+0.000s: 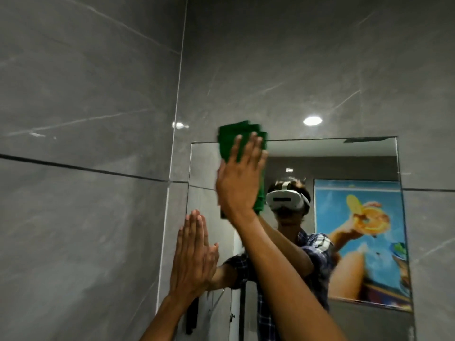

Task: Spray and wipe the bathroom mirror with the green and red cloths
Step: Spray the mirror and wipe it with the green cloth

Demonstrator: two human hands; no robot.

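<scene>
At the frameless mirror [344, 163] top edge, the right hand [240, 183] presses a folded green cloth [231, 141] flat, fingers outstretched. Left hand [194, 257] rests open-palmed on the glass beside glossy grey tiles [86, 94].

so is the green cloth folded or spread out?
Folded. The green cloth shows several stacked layered edges at its top, pressed flat under the right hand at the rectangular wall mirror's top-left corner.
</scene>
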